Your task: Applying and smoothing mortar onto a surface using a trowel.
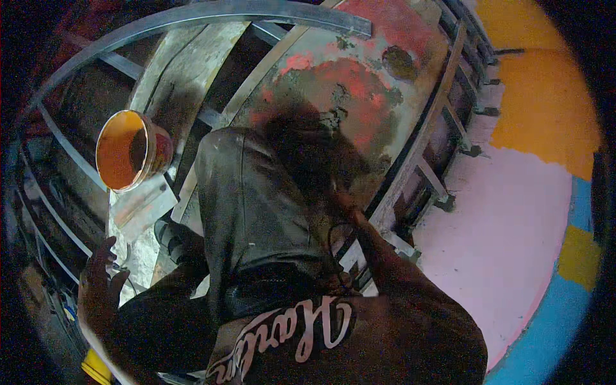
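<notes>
At the lower left, my left hand (99, 279) is raised with its fingers apart and nothing in them, close to a pale plank. My right hand (345, 200) reaches forward beside my bent knee. Dark shadow hides its fingers, so what it holds, if anything, does not show. A thin dark cord (331, 239) loops by my right wrist. An open bucket (165, 151), orange inside, stands left of my knee. Against its near side lies a flat, pale, smeared rectangular piece (142, 206).
Curved metal rails (212, 11) with crossbars surround the boards on the left and far side. Ahead lies a grey board (410, 96) with red-pink stains. Right of a ladder-like metal frame (420, 144) is a painted wall (494, 224) in pink, orange and blue. Something yellow (96, 367) sits low at left.
</notes>
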Demonstrator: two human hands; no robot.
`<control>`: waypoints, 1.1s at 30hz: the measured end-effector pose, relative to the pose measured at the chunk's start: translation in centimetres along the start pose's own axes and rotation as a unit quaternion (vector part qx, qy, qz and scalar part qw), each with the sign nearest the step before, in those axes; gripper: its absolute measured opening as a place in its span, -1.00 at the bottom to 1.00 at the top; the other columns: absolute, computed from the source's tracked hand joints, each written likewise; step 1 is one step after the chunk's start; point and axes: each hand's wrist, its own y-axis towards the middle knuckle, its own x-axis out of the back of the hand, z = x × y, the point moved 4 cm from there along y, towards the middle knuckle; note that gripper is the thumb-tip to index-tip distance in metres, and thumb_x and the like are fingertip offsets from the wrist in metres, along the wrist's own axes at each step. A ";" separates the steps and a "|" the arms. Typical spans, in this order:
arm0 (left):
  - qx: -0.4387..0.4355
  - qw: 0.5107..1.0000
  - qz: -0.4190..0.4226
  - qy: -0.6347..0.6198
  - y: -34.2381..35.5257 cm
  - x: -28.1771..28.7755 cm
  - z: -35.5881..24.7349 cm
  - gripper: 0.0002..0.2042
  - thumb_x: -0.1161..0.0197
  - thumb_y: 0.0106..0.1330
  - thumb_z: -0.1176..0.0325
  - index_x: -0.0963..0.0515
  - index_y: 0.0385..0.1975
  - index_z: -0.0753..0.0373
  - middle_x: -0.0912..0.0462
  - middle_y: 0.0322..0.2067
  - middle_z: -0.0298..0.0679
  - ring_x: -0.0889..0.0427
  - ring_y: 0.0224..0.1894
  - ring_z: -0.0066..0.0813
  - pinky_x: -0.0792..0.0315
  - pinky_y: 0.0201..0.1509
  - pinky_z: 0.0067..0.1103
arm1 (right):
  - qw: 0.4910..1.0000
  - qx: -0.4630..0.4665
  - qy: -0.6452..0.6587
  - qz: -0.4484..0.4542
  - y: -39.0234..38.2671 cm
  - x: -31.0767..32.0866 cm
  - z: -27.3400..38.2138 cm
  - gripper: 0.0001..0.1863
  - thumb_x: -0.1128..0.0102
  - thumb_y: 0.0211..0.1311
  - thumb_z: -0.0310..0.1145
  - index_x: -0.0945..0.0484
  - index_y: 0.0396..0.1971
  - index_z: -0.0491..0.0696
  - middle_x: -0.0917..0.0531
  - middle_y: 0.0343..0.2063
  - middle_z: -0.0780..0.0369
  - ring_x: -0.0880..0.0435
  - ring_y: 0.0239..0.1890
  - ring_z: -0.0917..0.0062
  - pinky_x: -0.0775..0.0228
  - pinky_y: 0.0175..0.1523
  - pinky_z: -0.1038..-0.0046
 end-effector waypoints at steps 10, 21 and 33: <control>-0.055 0.997 -0.015 -0.053 -0.3 -0.7 -2.0 -0.31 -0.41 0.16 0.50 -0.37 0.36 0.08 -0.63 0.04 -0.10 -0.59 0.06 -0.13 -0.44 0.19 -0.28 | 0.959 -0.031 0.281 0.004 -3.3 4.9 11.6 -0.77 -0.32 0.37 -0.26 -0.56 -0.09 -0.04 -0.58 -0.54 0.34 -0.60 -0.54 0.54 -0.49 -0.44 0.44; -0.070 0.996 -0.021 -0.054 1.2 -0.1 -3.1 -0.36 -0.42 0.19 0.47 -0.40 0.33 0.11 -0.63 -0.02 -0.07 -0.62 0.02 -0.15 -0.49 0.15 -0.32 | 0.847 0.057 -0.431 -0.308 -3.9 5.5 15.1 -0.45 -0.39 0.30 -0.22 -0.42 0.15 -0.17 -0.67 -0.17 0.06 -0.69 -0.16 0.22 -0.52 -0.11 0.14; -0.128 0.990 -0.006 -0.060 4.4 -0.7 -2.1 -0.34 -0.42 0.15 0.56 -0.41 0.32 0.11 -0.64 -0.08 -0.08 -0.62 -0.01 -0.14 -0.50 0.15 -0.30 | 0.965 -0.029 0.261 0.028 2.2 7.1 15.9 -0.48 0.03 0.53 0.10 -0.50 0.22 0.03 -0.54 -0.50 0.31 -0.58 -0.58 0.47 -0.54 -0.50 0.35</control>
